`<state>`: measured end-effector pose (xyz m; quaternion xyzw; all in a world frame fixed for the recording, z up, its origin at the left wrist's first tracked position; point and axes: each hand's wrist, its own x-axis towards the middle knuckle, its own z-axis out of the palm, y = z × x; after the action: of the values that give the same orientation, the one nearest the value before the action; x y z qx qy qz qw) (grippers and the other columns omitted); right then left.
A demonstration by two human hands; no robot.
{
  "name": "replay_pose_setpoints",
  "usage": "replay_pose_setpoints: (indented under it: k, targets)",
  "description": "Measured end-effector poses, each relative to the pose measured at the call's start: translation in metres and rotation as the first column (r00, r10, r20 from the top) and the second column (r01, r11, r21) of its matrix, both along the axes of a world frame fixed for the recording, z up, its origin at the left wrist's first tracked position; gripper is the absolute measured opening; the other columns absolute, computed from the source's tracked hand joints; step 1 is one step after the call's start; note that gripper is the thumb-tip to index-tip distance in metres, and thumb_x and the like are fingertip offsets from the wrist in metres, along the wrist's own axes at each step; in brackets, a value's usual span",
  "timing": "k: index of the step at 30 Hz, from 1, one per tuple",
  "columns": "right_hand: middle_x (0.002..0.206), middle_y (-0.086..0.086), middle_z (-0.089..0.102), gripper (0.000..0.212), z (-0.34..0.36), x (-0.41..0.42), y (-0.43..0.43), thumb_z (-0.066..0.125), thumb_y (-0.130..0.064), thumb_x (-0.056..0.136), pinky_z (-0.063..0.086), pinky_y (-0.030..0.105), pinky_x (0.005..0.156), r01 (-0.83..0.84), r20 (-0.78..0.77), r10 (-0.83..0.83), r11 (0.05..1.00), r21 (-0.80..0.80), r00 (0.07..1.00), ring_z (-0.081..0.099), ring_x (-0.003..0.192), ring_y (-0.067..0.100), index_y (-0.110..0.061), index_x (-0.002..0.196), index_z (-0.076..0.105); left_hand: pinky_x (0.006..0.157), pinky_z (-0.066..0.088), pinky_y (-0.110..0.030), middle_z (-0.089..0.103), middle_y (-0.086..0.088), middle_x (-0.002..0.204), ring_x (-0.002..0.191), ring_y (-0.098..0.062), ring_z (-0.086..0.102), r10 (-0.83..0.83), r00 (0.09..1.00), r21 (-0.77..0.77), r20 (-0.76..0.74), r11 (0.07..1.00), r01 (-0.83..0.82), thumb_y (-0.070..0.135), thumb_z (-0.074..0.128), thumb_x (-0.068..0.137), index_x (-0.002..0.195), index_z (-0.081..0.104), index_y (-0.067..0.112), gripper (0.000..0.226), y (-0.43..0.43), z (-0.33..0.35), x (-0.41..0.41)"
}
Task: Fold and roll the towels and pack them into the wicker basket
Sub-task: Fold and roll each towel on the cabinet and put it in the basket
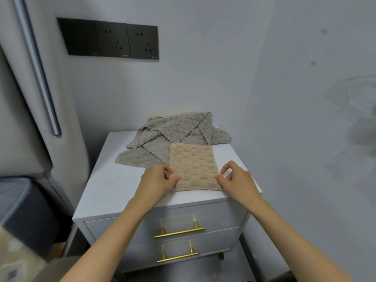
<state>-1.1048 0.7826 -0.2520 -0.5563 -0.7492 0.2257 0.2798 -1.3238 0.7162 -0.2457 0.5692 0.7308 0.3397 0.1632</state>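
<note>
A beige towel (pixel 194 166), folded into a narrow rectangle, lies flat on the white nightstand top (pixel 114 180). My left hand (pixel 157 183) pinches its near left edge. My right hand (pixel 237 180) pinches its near right edge. Behind it, a loose heap of grey towels (pixel 168 135) spreads toward the wall, with another beige towel (pixel 183 114) peeking out at the back. No wicker basket is in view.
The nightstand has two drawers with gold handles (pixel 179 233). It stands against a white wall under dark sockets (pixel 110 39). An upholstered headboard (pixel 24 98) and a dark box (pixel 22 210) are at the left. A wall closes in on the right.
</note>
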Motion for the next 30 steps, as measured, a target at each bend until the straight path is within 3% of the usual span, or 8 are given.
replay_pose_setpoints:
  k: [3,6,11,14,19,24,27,30]
  targets:
    - [0.076,-0.007,0.056,0.012,-0.002,-0.002,-0.003,0.065,-0.026,0.088,0.039,0.028,0.065,-0.062,0.092,0.042,0.974,0.22,0.995,0.052,0.081,0.014,-0.026,0.093,0.054,0.066,0.036,-0.019,0.058,0.009,0.09,0.085,-0.008,0.051,-0.033,0.986,0.158,-0.163,0.986,0.059,0.026,0.064,0.087,0.09,0.065,0.022,0.005,-0.001,-0.006,0.005]
    - [0.088,-0.002,0.058,0.022,-0.006,-0.009,-0.007,0.067,-0.003,0.082,0.041,0.029,0.064,-0.23,0.239,0.122,0.836,0.499,0.963,0.052,0.084,0.021,-0.019,0.096,0.063,0.071,0.038,-0.025,0.058,0.006,0.091,0.091,-0.014,0.049,-0.095,0.942,0.313,-0.322,0.928,0.201,0.007,0.063,0.084,0.092,0.067,0.019,0.015,-0.002,-0.01,0.011]
    - [0.094,-0.008,0.065,0.029,-0.013,-0.015,-0.012,0.076,-0.007,0.076,0.038,0.017,0.066,-0.381,0.375,0.188,0.741,0.552,0.908,0.054,0.084,0.013,-0.023,0.099,0.07,0.053,0.036,-0.023,0.062,0.003,0.08,0.07,-0.018,0.059,-0.127,0.81,0.266,-0.573,0.906,0.33,0.004,0.078,0.062,0.088,0.068,0.019,0.032,-0.007,-0.01,0.02]
    - [0.092,-0.006,0.068,0.035,-0.012,-0.015,-0.015,0.081,-0.005,0.068,0.049,0.022,0.062,-0.412,0.405,0.195,0.715,0.565,0.893,0.063,0.083,0.017,-0.02,0.098,0.072,0.042,0.035,-0.022,0.058,0.004,0.07,0.059,-0.016,0.057,-0.116,0.731,0.212,-0.673,0.916,0.341,0.009,0.086,0.051,0.077,0.067,0.021,0.035,-0.007,-0.01,0.021]
    - [0.106,-0.005,0.072,0.04,-0.014,-0.006,-0.016,0.081,-0.013,0.069,0.056,0.027,0.067,-0.43,0.435,0.222,0.772,0.469,0.873,0.068,0.092,0.018,-0.02,0.108,0.073,0.044,0.045,-0.025,0.063,0.007,0.078,0.071,-0.016,0.063,-0.163,0.797,0.201,-0.582,0.92,0.335,0.024,0.074,0.067,0.094,0.071,0.025,0.027,-0.012,-0.015,0.017]
    - [0.13,-0.003,0.061,0.045,-0.014,0.006,-0.004,0.056,-0.01,0.088,0.054,0.039,0.086,-0.411,0.453,0.246,0.856,0.312,0.857,0.056,0.118,0.023,-0.021,0.131,0.058,0.053,0.052,-0.031,0.064,0.001,0.087,0.081,-0.023,0.063,-0.24,0.821,0.175,-0.518,0.91,0.376,0.01,0.067,0.076,0.111,0.069,0.02,0.036,-0.006,-0.017,0.001]
    - [0.125,0.003,0.063,0.044,-0.015,0.01,0.0,0.054,-0.012,0.091,0.05,0.038,0.091,-0.391,0.413,0.263,0.881,0.265,0.872,0.055,0.118,0.024,-0.022,0.133,0.056,0.068,0.053,-0.032,0.066,0.0,0.095,0.088,-0.021,0.063,-0.261,0.863,0.192,-0.432,0.909,0.371,0.007,0.06,0.08,0.115,0.069,0.02,0.038,-0.005,-0.018,-0.001]
    - [0.114,0.004,0.064,0.039,-0.012,0.014,0.001,0.052,-0.021,0.096,0.046,0.031,0.09,-0.355,0.331,0.28,0.915,0.193,0.901,0.053,0.112,0.018,-0.03,0.134,0.055,0.078,0.044,-0.018,0.067,0.005,0.101,0.092,-0.013,0.06,-0.266,0.919,0.185,-0.291,0.927,0.326,0.011,0.06,0.084,0.117,0.068,0.024,0.036,-0.002,-0.017,-0.005]
